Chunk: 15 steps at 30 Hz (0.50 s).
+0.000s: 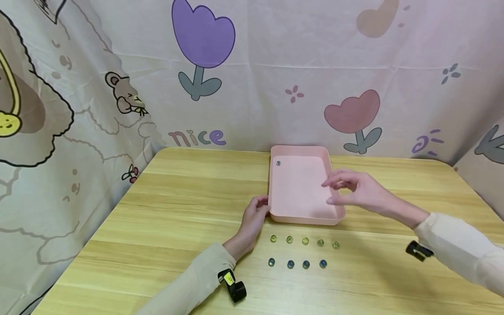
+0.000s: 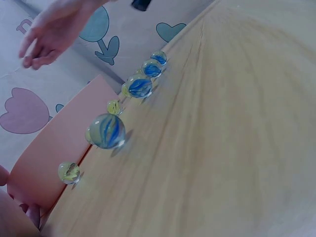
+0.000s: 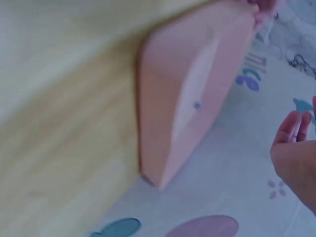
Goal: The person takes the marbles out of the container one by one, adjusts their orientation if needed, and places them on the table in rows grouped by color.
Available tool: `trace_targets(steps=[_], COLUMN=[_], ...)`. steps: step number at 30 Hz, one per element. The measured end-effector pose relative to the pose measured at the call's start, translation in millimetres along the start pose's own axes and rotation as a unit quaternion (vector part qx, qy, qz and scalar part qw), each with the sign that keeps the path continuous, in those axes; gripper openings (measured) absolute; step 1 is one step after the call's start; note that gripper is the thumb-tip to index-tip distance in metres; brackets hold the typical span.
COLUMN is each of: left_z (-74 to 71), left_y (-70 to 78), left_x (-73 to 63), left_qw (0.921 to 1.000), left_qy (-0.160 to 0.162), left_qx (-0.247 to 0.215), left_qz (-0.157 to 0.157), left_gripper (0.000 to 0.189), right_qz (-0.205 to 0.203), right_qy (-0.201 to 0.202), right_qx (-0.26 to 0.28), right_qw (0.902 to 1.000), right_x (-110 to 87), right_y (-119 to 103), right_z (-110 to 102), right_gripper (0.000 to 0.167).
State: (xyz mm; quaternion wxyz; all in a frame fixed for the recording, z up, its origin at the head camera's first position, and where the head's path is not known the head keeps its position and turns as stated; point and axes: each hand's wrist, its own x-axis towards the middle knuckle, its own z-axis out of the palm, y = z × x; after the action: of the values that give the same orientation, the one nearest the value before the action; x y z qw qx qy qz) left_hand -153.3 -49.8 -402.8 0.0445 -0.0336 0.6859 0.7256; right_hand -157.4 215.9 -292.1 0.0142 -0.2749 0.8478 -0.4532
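Observation:
A shallow pink tray (image 1: 303, 221) lies on the wooden table, with one small bluish marble (image 1: 278, 163) in its far left corner. My left hand (image 1: 253, 221) holds the tray's left wall close to the near corner; the left wrist view cuts off most of its fingers. Above the tray's right rim hovers my right hand (image 1: 352, 192), fingers loosely bent and nothing between them. On the near side of the tray are two rows of glass marbles: several yellow marbles (image 1: 305, 241) closer to it, and several blue marbles (image 1: 290, 264) in the row nearer me.
The wooden table (image 1: 189, 197) ends at a printed cloth (image 1: 260, 87) hanging behind the tray. More of that cloth hangs at both sides. Each sleeve carries a black wrist device, such as the left device (image 1: 236, 291).

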Motion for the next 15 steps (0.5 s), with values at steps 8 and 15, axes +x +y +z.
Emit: trace_targets(steps=[8,15], left_z=[-0.4,-0.5], left_y=[0.7,0.0], left_x=[-0.9,-1.1], left_qw=[1.0,1.0], left_qy=[0.0,0.004], left_qx=[-0.001,0.002], left_qz=[0.002,-0.003], left_gripper=[0.036,0.036], right_qz=[0.083,0.104], right_qy=[-0.014,-0.007], right_qx=[-0.027,-0.015], right_qw=[0.9961,0.9944], right_x=[47.7,83.8], right_y=[0,17], right_z=[-11,-7], right_gripper=[0.039,0.044])
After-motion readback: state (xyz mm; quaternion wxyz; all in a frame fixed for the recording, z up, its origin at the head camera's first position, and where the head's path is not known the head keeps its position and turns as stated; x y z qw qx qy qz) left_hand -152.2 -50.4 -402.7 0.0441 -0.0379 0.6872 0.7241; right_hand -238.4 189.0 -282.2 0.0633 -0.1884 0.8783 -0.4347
